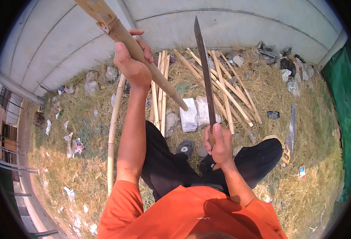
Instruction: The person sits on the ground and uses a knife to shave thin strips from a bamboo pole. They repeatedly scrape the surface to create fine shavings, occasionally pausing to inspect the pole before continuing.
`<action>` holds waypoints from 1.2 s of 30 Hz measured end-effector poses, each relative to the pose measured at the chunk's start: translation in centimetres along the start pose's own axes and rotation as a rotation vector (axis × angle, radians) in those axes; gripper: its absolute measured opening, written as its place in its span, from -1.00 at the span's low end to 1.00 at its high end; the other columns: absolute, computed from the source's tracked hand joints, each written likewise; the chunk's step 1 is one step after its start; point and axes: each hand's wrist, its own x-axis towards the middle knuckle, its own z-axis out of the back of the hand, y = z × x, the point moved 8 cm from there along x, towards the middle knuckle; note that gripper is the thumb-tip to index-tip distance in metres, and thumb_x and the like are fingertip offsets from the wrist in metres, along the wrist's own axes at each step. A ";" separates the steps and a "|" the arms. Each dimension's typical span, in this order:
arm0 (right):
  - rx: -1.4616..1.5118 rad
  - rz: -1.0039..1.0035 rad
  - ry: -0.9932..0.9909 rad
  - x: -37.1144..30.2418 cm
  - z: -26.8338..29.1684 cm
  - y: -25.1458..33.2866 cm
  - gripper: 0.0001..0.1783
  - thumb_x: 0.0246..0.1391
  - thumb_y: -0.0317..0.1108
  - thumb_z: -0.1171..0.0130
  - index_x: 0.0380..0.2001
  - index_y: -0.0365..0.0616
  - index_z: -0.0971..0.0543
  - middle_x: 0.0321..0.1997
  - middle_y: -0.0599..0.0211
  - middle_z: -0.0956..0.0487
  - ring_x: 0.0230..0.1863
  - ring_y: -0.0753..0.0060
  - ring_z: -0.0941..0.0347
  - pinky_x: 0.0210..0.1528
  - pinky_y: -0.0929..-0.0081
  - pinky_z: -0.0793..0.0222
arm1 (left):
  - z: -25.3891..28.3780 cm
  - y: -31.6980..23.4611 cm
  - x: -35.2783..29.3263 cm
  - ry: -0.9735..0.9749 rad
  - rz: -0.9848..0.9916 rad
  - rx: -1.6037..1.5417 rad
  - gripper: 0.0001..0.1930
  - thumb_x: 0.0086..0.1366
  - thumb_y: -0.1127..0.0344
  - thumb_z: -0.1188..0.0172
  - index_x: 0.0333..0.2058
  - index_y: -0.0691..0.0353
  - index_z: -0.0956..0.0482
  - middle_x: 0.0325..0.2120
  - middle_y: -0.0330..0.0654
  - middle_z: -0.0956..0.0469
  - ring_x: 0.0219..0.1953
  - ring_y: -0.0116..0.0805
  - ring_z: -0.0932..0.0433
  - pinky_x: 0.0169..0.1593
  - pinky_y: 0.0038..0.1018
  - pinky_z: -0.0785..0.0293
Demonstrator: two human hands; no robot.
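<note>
Saw [290, 133], split strips [224, 93], litter [91, 88] around; left grip [135, 71] clasps bamboo pole [161, 79], right grip [220, 145] clasps machete [205, 71].

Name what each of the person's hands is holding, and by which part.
The left hand grips the bamboo pole partway along its visible length, thumb and fingers around the shaft. The right hand holds the long knife by its handle.

Grassy ground [303, 195]: bamboo strips [221, 91], handsaw [290, 131] (plus litter [70, 194]).

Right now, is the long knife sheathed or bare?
Bare: nothing covers the long knife from its tip to the right hand holding it.
</note>
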 end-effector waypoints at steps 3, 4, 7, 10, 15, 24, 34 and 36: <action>0.027 -0.153 -0.044 -1.4 1.0 -2.4 -0.35 0.38 0.04 0.22 -0.70 -0.17 -0.37 -0.81 0.48 -0.27 -0.77 0.66 -0.15 -0.68 0.61 -0.03 | 0.4 0.8 0.3 0.008 0.027 -0.020 -0.39 0.40 -0.17 0.46 -0.20 0.32 -0.35 -0.70 -0.19 -0.26 -0.64 -0.41 -0.24 -0.54 -0.47 -0.22; 0.045 -0.190 -0.072 -1.9 1.3 -3.1 -0.35 0.38 0.05 0.22 -0.70 -0.17 -0.37 -0.81 0.48 -0.27 -0.77 0.67 -0.15 -0.69 0.61 -0.02 | 0.5 1.1 0.5 0.008 0.024 -0.037 -0.41 0.40 -0.14 0.45 -0.21 0.32 -0.34 -0.70 -0.18 -0.25 -0.63 -0.39 -0.24 -0.53 -0.46 -0.23; 0.101 -0.263 -0.119 -2.6 1.9 -5.4 -0.34 0.37 0.09 0.20 -0.70 -0.16 -0.35 -0.80 0.49 -0.27 -0.78 0.68 -0.15 -0.71 0.64 -0.02 | 1.8 1.7 0.9 -0.024 -0.003 0.010 -0.44 0.39 -0.14 0.44 -0.24 0.29 -0.32 -0.69 -0.15 -0.26 -0.64 -0.35 -0.24 -0.53 -0.45 -0.23; 0.168 -0.311 -0.164 -2.5 1.1 -5.5 -0.34 0.37 0.10 0.21 -0.71 -0.15 -0.33 -0.79 0.48 -0.28 -0.78 0.67 -0.15 -0.71 0.63 -0.03 | 2.9 1.6 1.2 -0.052 -0.040 0.056 -0.47 0.41 -0.09 0.45 -0.24 0.29 -0.31 -0.69 -0.14 -0.30 -0.64 -0.38 -0.26 -0.53 -0.45 -0.27; -0.084 -0.076 -0.130 -0.8 -0.1 -10.9 -0.35 0.33 0.17 0.19 -0.59 -0.19 -0.36 -0.80 0.41 -0.24 -0.83 0.58 -0.13 -0.76 0.56 -0.05 | 2.5 2.3 1.2 -0.008 -0.091 0.079 -0.44 0.42 -0.14 0.44 -0.24 0.30 -0.31 -0.69 -0.12 -0.29 -0.63 -0.35 -0.27 -0.54 -0.46 -0.27; -0.064 -0.952 -0.172 -3.8 4.0 -21.9 -0.35 0.26 0.20 0.06 -0.65 -0.16 -0.34 -0.78 0.45 -0.23 -0.83 0.56 -0.10 -0.78 0.51 -0.02 | 5.3 2.9 2.8 0.085 -0.003 -0.211 -0.60 0.42 0.04 0.21 -0.17 0.35 -0.27 -0.45 0.08 -0.44 -0.48 -0.12 -0.45 -0.37 -0.32 -0.43; 0.081 -0.591 -0.174 0.5 3.7 -12.3 -0.39 0.25 0.15 -0.03 -0.66 -0.15 -0.39 -0.79 0.47 -0.28 -0.82 0.60 -0.17 -0.78 0.54 -0.01 | 2.2 0.8 3.7 0.096 0.071 -0.159 -0.72 0.43 0.22 0.01 -0.02 0.22 -0.21 -0.41 -0.12 -0.38 -0.45 -0.28 -0.42 -0.10 -0.16 -0.39; 0.019 -0.496 -0.173 1.1 3.4 -10.4 -0.40 0.23 0.14 -0.06 -0.64 -0.16 -0.42 -0.79 0.49 -0.30 -0.79 0.63 -0.20 -0.75 0.52 -0.06 | 0.4 0.0 2.6 0.104 0.110 -0.192 -0.70 0.48 0.11 0.11 0.01 0.19 -0.23 -0.45 -0.24 -0.26 -0.46 -0.37 -0.30 -0.08 -0.18 -0.33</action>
